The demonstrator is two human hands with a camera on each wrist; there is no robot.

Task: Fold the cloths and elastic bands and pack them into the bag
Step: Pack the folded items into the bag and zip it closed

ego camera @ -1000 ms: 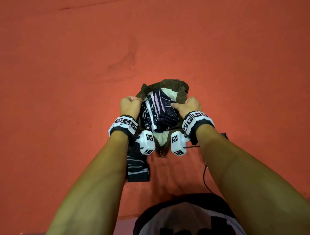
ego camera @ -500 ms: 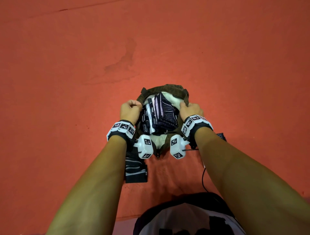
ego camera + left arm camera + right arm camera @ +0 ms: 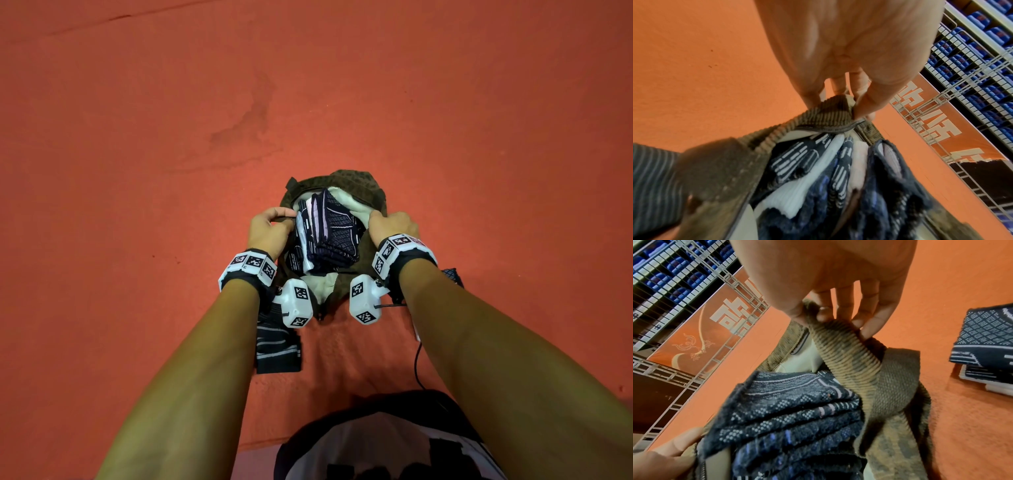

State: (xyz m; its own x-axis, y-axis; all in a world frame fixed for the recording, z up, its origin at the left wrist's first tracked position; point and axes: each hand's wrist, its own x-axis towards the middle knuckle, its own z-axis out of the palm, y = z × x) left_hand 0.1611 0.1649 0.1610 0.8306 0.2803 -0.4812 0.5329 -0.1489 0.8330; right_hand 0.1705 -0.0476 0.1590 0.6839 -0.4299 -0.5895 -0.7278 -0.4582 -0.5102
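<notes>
A brown corduroy bag (image 3: 356, 181) with a pale lining sits open on the orange surface between my hands. Folded dark patterned cloths (image 3: 334, 233) stand packed inside it, seen close up as cloths (image 3: 818, 178) and cloths (image 3: 789, 415). My left hand (image 3: 270, 228) pinches the bag's left rim (image 3: 830, 116) by the zipper edge. My right hand (image 3: 392, 222) grips the right rim (image 3: 844, 344) with curled fingers. A striped folded band (image 3: 277, 346) lies under my left forearm. Another folded patterned cloth (image 3: 988, 340) lies to the right of the bag.
The orange surface (image 3: 171, 137) spreads widely on all sides of the bag. A black cable (image 3: 418, 366) trails by my right arm. Wire racks holding blue items (image 3: 972, 48) stand beyond a printed orange panel (image 3: 711, 327).
Both hands have shifted a little farther along the bag's rims, pulling the opening wider around the cloths. The right hand's thumb left the cloths and took hold of the rim.
</notes>
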